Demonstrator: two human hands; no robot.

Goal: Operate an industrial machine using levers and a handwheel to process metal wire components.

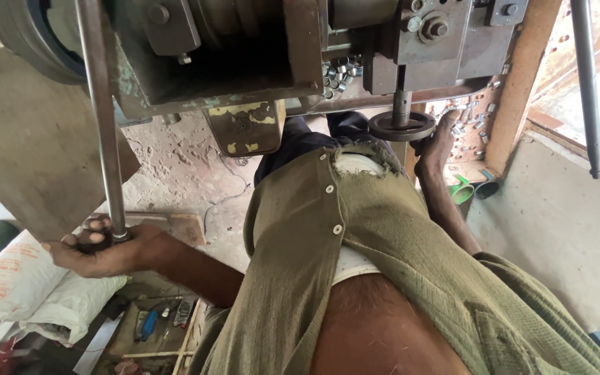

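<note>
Below the machine (244, 62), left hand (105, 250) closed around the knob (95, 239) of the long steel lever (102, 118), right hand (439, 142) wrapped on the small handwheel (402, 126) under its right end; workpiece hidden, progress impossible to judge.

left hand (102, 246) gripping lever knob (94, 241), right hand (439, 142) on handwheel (401, 126)

Rough concrete floor (189, 167), white woven sacks (29, 292) at its edge, small hand tools (157, 319) scattered beside them
</note>
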